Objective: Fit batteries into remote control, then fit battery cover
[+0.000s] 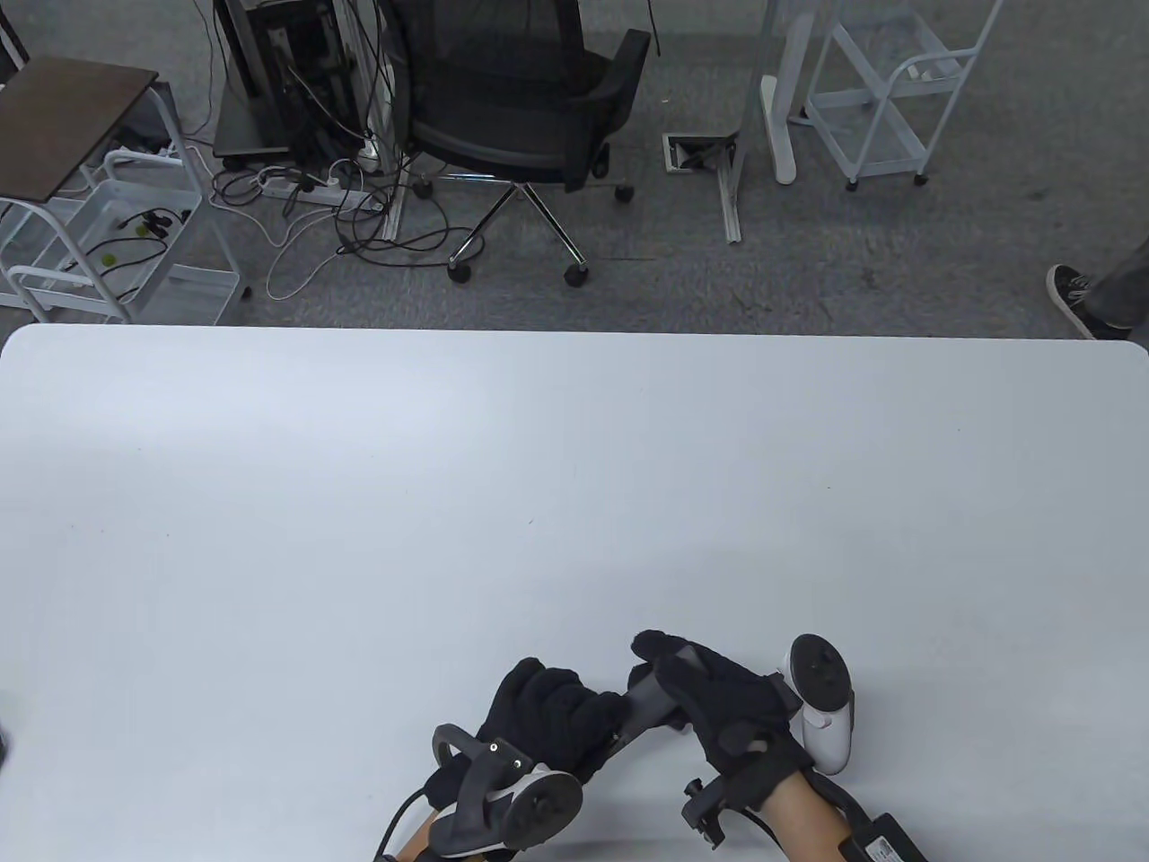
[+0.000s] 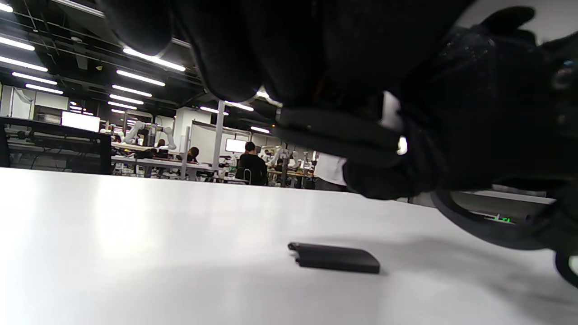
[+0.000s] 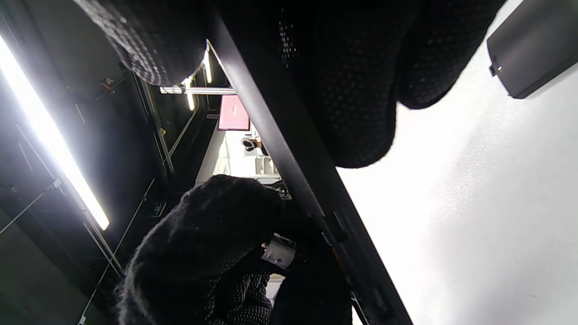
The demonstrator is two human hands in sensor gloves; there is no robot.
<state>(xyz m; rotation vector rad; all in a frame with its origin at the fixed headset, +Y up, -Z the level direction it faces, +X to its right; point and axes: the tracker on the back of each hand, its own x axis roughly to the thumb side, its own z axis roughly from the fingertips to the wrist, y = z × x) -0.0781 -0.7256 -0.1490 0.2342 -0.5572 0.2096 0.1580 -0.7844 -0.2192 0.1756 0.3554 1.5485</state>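
Both hands meet near the table's front edge. My right hand [image 1: 709, 696] grips the dark remote control [image 1: 644, 702] and holds it off the table, tilted. In the right wrist view the remote [image 3: 289, 153] runs as a long dark bar under my right fingers [image 3: 361, 90]. My left hand [image 1: 548, 709] is at the remote's near end, and its fingers [image 3: 212, 234] pinch a battery [image 3: 277, 253] with a metallic end against the remote. The black battery cover [image 2: 336, 258] lies flat on the table below the hands. It also shows in the right wrist view [image 3: 533, 45] and is hidden in the table view.
The white table [image 1: 574, 467] stretches far and to both sides of the hands. An office chair [image 1: 521, 99] and white carts [image 1: 884, 99] stand on the floor beyond its far edge.
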